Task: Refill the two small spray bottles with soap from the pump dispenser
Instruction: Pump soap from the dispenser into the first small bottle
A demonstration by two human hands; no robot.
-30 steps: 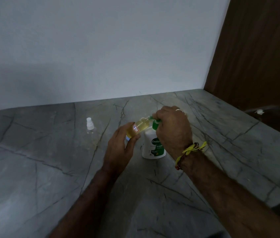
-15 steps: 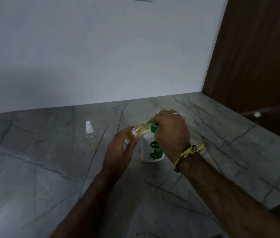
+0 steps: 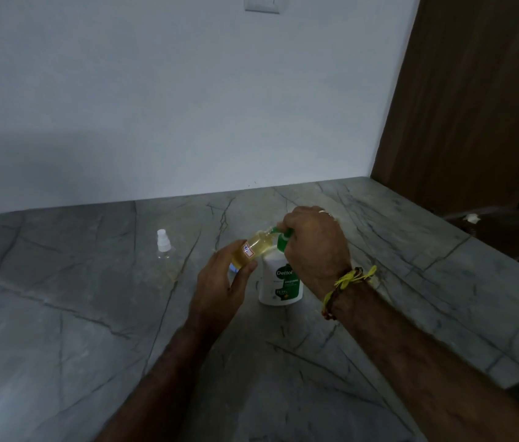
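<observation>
Hands of a person work together over a grey, dark-veined marble countertop (image 3: 92, 314), seen from a head-worn camera looking down. The left hand (image 3: 220, 288) curls its thumb and fingers around the base of a small clear spray bottle (image 3: 252, 248), partly filled with yellow liquid and bearing a small sticker. This bottle is held in the air, tilted, with its open neck pointing up and to the right, meeting the green nozzle of a pump dispenser (image 3: 280, 279). The dispenser is a white Dettol soap bottle with a green label, standing upright on the countertop near the middle of the scene. The right hand (image 3: 315, 247) sits on top of the dispenser's green pump head, fingers curled down around it; a ring shows on one finger, and yellow and dark threads (image 3: 347, 279) are tied round the wrist.

A second small spray bottle (image 3: 163, 247), clear with a white cap on, stands upright on the countertop, well apart to the left of the hands.

Behind the countertop rises a plain pale wall (image 3: 156, 106), with a switch plate (image 3: 261, 3) at the top edge. A brown wooden door (image 3: 475, 106) fills the right side.
</observation>
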